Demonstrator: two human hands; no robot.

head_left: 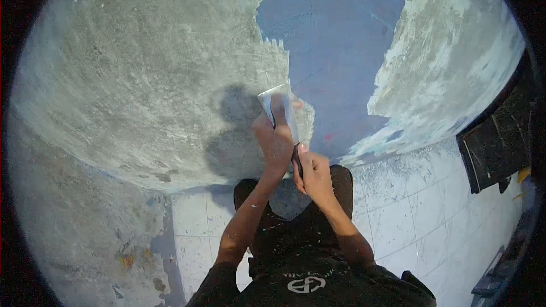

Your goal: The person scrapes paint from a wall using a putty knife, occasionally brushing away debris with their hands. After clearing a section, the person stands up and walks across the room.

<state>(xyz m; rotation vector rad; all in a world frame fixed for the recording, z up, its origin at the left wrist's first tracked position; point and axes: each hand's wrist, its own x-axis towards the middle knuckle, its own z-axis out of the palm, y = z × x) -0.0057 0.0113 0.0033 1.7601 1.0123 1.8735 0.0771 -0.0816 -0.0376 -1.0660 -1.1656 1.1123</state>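
My left hand (274,131) is pressed on a pale scraper blade (275,92), its fingers reaching up along the metal. The blade lies against the wall (170,62), by the ragged edge between bare grey plaster and blue paint (341,51). Lower and to the right, my right hand (314,173) is closed round the dark handle (296,159) of the same tool. The two hands are near each other, in front of my knees. The blade's contact edge is partly hidden by my fingers.
White floor tiles (392,224) with paint flakes lie at the wall's foot. A dark panel-like object (495,148) stands at the right. Rough grey surface (74,216) spreads at the lower left. Another dark object (492,278) is at the lower right.
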